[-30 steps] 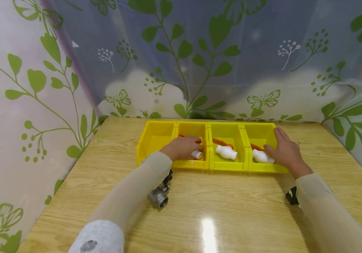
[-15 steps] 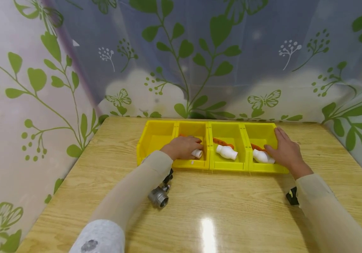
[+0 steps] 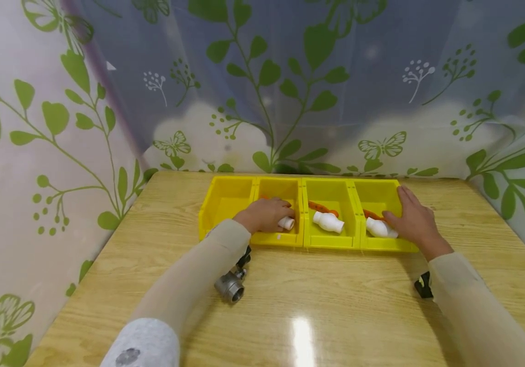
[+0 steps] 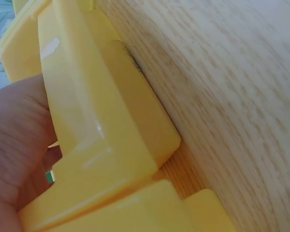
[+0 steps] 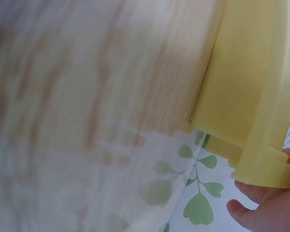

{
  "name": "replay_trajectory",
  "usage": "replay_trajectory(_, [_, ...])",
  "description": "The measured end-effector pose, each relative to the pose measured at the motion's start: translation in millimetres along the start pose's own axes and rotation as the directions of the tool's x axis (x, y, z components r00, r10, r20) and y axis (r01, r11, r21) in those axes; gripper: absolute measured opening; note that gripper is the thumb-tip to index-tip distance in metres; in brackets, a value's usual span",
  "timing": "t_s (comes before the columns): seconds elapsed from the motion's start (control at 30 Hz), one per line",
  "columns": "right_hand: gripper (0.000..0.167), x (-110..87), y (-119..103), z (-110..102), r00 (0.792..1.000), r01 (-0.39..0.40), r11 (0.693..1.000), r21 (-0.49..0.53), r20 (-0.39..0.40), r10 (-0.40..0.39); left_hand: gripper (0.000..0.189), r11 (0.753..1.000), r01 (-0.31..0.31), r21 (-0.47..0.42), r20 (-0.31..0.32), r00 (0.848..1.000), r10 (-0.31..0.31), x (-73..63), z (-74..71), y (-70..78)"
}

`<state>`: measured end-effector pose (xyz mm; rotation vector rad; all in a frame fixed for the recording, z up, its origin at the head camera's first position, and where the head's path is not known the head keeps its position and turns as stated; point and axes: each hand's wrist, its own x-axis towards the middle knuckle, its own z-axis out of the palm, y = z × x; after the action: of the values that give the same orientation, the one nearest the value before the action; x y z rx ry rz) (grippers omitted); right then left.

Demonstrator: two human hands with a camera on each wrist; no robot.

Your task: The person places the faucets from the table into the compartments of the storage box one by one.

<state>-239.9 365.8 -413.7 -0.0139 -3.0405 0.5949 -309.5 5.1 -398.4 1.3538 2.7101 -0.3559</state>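
A row of joined yellow bins (image 3: 331,240) stands along the back of the table. My left hand (image 3: 267,214) reaches into the second bin from the left, its fingers curled over a white plastic ball valve (image 3: 286,223); only one end of the valve shows. A bit of orange handle (image 3: 264,197) peeks out behind that hand. My right hand (image 3: 416,219) grips the right-hand wall of the last bin, thumb inside and fingers outside. In the left wrist view the bin front (image 4: 87,106) hides the left fingertips. The right wrist view shows fingers (image 5: 266,205) around the bin's edge.
The third bin holds a white valve body (image 3: 329,221) and an orange handle (image 3: 323,208). Another white valve (image 3: 381,227) with an orange handle (image 3: 374,214) lies in the last bin. A metal valve (image 3: 230,286) rests on the table beside the left forearm. Patterned cloth (image 3: 290,102) hangs behind.
Hardly anything differs. The visible white valve end under my left hand has shifted slightly to the right; my right hand stays on the bin wall.
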Motion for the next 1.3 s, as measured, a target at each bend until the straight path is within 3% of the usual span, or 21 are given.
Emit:
replay_trajectory(0.23, [0.085, -0.1, 0, 1, 1.000, 0.006, 1.000, -0.007, -0.008, -0.006, 0.034, 0.996, -0.028, -0.082, -0.023, 0.999, 0.026, 0.1, -1.2, -2.6])
replay_trajectory(0.7, [0.085, 0.4, 1, 2, 1.000, 0.007, 1.000, -0.011, -0.007, -0.007, 0.034, 0.987, -0.036, -0.155, -0.020, 0.999, 0.033, -5.5, -8.3, -2.1])
replay_trajectory(0.97, [0.085, 0.6, 1, 1, 1.000, 0.009, 1.000, -0.011, -0.003, -0.009, 0.035, 0.977, -0.007, -0.213, -0.090, 0.996, -0.013, -14.6, -12.3, -5.3])
replay_trajectory(1.3, [0.085, -0.4, -1, 0, 1.000, 0.006, 1.000, -0.018, -0.009, -0.007, 0.031, 0.967, -0.055, -0.251, -0.187, 0.982, 0.007, -30.0, -15.1, -0.7])
